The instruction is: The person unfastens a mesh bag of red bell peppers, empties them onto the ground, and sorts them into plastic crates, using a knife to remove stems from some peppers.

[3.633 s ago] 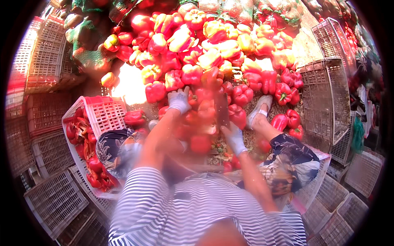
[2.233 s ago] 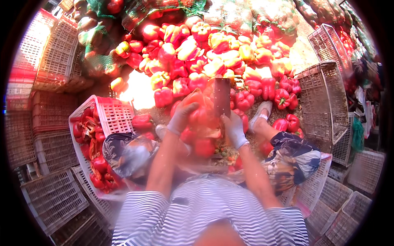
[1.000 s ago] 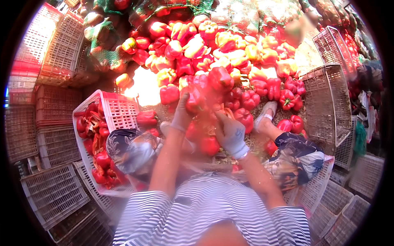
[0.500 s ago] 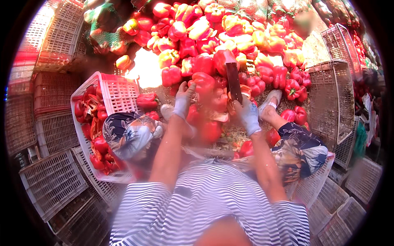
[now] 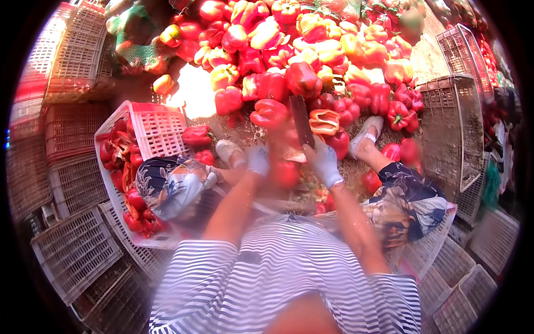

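Note:
My right hand (image 5: 324, 162), in a pale glove, grips a knife with a broad dark blade (image 5: 301, 119) pointing up and slightly left. Just beside the blade lies a cut-open red pepper (image 5: 324, 122), its pale inside showing. My left hand (image 5: 258, 158), also gloved, is low between my feet, next to a blurred red pepper (image 5: 286, 173); its fingers are too smeared to read. Ahead of it rests a whole red bell pepper (image 5: 269, 113), apart from the hand. More red and yellow-red peppers (image 5: 266, 34) are heaped beyond.
A white-and-pink crate (image 5: 162, 129) of cut red peppers leans at my left leg. Stacked plastic crates (image 5: 77, 250) line the left side; a dirty upright crate (image 5: 442, 131) stands right. Green net sacks (image 5: 136, 36) lie at the far left. Peppers are scattered around both feet.
My left hand has drawn back toward me, away from the whole pepper. The right hand and knife have shifted left and nearer, uncovering the cut pepper.

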A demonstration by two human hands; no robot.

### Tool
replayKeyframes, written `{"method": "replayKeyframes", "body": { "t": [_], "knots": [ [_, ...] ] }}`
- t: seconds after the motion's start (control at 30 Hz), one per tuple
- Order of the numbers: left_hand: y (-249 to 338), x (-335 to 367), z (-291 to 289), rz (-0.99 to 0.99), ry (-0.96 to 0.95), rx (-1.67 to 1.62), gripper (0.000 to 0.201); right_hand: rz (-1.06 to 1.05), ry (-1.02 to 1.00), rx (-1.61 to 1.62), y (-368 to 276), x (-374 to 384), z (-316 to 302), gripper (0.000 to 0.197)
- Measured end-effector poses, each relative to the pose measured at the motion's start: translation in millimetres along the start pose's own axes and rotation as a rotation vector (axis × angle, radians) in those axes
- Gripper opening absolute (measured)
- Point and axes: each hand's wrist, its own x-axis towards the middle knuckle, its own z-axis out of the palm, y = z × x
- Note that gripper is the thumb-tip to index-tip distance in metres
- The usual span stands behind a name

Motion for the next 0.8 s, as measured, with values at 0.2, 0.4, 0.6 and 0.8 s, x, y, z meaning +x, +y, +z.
{"method": "replayKeyframes", "body": {
  "t": [0.2, 0.4, 0.6, 0.8],
  "knots": [
    [11.0, -12.4, -17.4, 0.039, 0.079, -0.044, 0.070, -0.047, 0.038, -0.045, -3.3, -7.4, 10.3, 0.027],
    [-36.1, 7.1, -43.7, -0.423, -0.005, -0.708, 0.077, -0.090, 0.032, 0.013, -3.2, -11.2, 9.7, 0.026],
    [-51.9, -7.2, -81.6, -0.208, -0.036, -2.336, 0.053, -0.420, 0.249, -0.085, -51.3, -28.1, -8.7, 0.027],
    [-52.2, -25.1, -120.2, 0.167, -0.276, -2.624, 0.062, -0.731, 0.366, -0.132, -87.7, -52.7, -32.4, 0.028]
  ]
}}
